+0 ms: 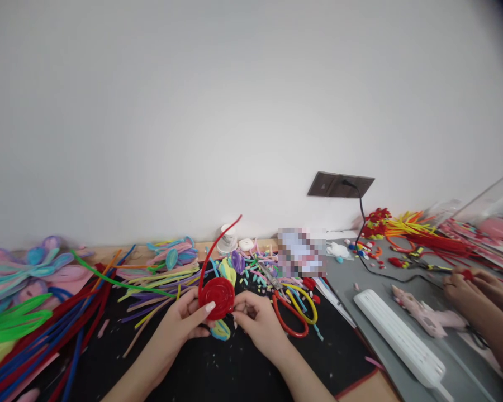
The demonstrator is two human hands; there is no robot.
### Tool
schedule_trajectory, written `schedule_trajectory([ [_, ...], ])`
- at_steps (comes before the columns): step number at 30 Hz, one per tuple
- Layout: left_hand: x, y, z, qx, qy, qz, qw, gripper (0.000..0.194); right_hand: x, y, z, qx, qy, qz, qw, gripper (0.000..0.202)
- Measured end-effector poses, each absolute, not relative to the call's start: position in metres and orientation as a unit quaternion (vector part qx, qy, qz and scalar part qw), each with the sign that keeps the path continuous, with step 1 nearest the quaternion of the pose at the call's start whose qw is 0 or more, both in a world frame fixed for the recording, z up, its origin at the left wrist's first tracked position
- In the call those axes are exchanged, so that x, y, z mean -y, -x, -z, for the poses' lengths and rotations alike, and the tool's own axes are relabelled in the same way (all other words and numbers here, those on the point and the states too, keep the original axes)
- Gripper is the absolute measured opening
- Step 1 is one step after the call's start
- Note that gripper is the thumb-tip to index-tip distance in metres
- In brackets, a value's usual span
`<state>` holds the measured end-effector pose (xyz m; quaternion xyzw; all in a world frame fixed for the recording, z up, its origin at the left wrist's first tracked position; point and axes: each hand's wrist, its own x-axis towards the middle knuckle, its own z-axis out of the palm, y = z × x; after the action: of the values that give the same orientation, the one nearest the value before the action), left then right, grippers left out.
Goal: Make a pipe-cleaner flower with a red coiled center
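Note:
A red pipe cleaner coil (220,295), wound into a flat round spiral, is held up in front of me above the black mat (318,357). One loose end of it rises up and to the right. My left hand (184,321) grips the coil from its left side, thumb lying across the front. At the coil's right edge, my right hand (255,318) is closed with its fingertips pinched together; they seem to touch the rim. A yellow and blue pipe cleaner loop (220,330) shows just below the coil. Scissors (295,312) with red and yellow handles lie right of my right hand.
Bundled pipe cleaners (79,318) fill the left side. Cut pieces (255,273) are scattered behind the coil. Rightward lie a power strip (398,335), a pink glue gun (427,312) and a black cord (373,271). Another person's hands (473,290) work at far right.

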<state>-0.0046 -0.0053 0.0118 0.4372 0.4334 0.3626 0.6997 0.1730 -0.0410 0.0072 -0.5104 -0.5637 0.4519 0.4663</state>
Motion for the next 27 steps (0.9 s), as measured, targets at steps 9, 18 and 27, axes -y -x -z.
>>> schedule_trajectory([
  [9, 0.010, 0.000, -0.016, -0.467, -0.474, -0.365, 0.651, 0.039, 0.041, -0.172, -0.004, 0.543, 0.541, -0.444, 0.464, 0.006],
  [18, 0.005, 0.002, -0.008, -0.499, -0.486, -0.378, 0.610, 0.045, 0.045, -0.171, -0.002, 0.583, 0.544, -0.401, 0.451, 0.011],
  [27, 0.005, 0.001, -0.006, -0.496, -0.479, -0.379, 0.617, 0.043, 0.046, -0.170, -0.002, 0.593, 0.535, -0.420, 0.430, 0.017],
])
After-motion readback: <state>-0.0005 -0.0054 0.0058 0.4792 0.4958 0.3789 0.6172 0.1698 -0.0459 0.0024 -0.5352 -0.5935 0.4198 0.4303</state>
